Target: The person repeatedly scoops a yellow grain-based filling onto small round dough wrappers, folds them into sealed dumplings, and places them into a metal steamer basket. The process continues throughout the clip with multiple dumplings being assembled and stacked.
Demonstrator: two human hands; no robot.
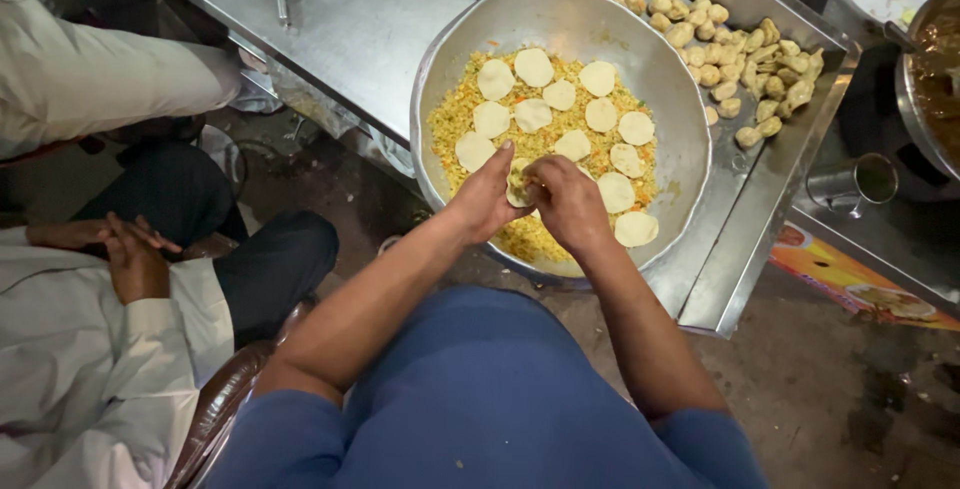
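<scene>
A long steel counter (370,19) runs from the top left toward the right, and a shallow steel tray (745,209) sits on its right end, carrying a heap of small shaped dumplings (725,54) along its far edge. Overlapping the tray's near left part is a wide metal bowl (660,69), its floor covered by a bed of chopped yellow-orange filling (455,119) with round flat dough discs (533,67) lying on top, spread from the far side down to the near right rim. At the bowl's near edge the two hands meet over the filling. The left hand (487,199) and the right hand (568,204) are closed together on one folded dough piece (519,189), which sits between their fingertips, so it lies at the inner side of each hand and neither is clearly nearer. Its long axis cannot be told, as fingers cover most of it. A small steel cup (860,184) stands beyond the tray's right edge. At the left sits another person with folded hands (125,249).
</scene>
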